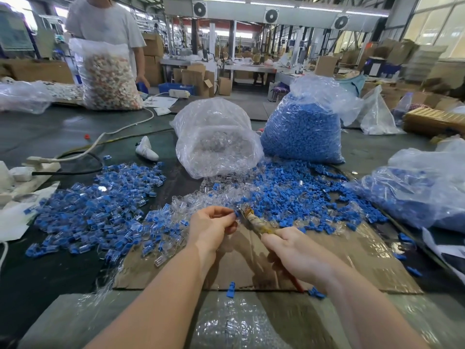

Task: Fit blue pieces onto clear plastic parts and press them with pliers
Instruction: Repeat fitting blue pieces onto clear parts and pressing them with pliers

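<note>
My left hand (pixel 212 225) pinches a small blue-and-clear part (pixel 236 214) at its fingertips, just above the cardboard sheet (pixel 352 263). My right hand (pixel 294 253) grips the taped handles of the pliers (pixel 254 220), whose jaws meet the part. Loose blue pieces (pixel 289 195) and clear plastic parts (pixel 214 190) lie scattered beyond my hands. A heap of fitted blue-and-clear parts (pixel 100 210) spreads out to the left.
A bag of clear parts (pixel 216 139) and a bag of blue pieces (pixel 304 129) stand behind the piles. Another bag (pixel 417 192) of blue parts lies at right. A power strip and cables (pixel 37 167) sit at left. A person (pixel 105 23) stands far left behind a full bag (pixel 108 76).
</note>
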Demonstrator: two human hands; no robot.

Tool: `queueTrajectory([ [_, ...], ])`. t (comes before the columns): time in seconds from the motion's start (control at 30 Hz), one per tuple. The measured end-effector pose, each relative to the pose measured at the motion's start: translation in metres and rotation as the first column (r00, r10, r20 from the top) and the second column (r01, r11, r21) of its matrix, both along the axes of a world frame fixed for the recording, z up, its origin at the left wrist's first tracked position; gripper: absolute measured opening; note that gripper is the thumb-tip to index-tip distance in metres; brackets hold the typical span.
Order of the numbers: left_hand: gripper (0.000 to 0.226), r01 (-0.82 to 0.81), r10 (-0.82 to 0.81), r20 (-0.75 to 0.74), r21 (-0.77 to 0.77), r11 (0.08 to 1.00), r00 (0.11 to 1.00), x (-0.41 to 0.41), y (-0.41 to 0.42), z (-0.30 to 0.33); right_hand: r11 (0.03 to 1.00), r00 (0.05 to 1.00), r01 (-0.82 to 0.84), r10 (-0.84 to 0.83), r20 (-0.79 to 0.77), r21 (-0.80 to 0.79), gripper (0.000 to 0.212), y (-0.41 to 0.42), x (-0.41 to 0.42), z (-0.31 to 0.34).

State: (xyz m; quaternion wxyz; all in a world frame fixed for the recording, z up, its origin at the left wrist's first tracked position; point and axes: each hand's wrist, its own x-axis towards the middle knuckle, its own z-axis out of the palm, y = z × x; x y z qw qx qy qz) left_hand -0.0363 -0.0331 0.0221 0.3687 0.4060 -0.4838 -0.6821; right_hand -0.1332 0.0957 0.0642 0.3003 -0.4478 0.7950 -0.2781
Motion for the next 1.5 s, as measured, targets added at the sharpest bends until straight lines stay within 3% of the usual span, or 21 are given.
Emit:
queueTrajectory([
  [0.23,0.016,-0.037,0.038,-0.012,0.041,0.998,0.999,0.002,-0.002,-0.004,0.999,0.984,-0.025,0.019,0.177,0.031,0.011,0.001,0.002,-0.001],
  [0.8,0.011,-0.047,0.045,0.039,0.046,0.998,0.998,0.004,-0.003,-0.003,0.992,0.969,-0.105,0.086,0.231,0.071,0.017,0.003,0.003,0.006],
  [1.17,0.013,-0.062,0.059,0.036,0.070,0.996,0.998,0.002,0.005,-0.003,0.989,0.990,-0.128,0.132,-0.049,0.077,0.027,0.004,0.011,0.006],
  [1.33,0.016,-0.104,0.103,0.014,0.088,0.991,0.995,0.002,0.004,-0.007,0.997,0.986,-0.067,0.060,0.156,0.039,0.008,0.005,0.009,-0.003],
  [1.5,0.009,-0.120,0.118,0.044,0.052,0.991,0.992,0.007,0.003,-0.009,0.997,0.955,0.060,-0.046,0.293,-0.039,0.029,0.008,0.005,-0.011],
])
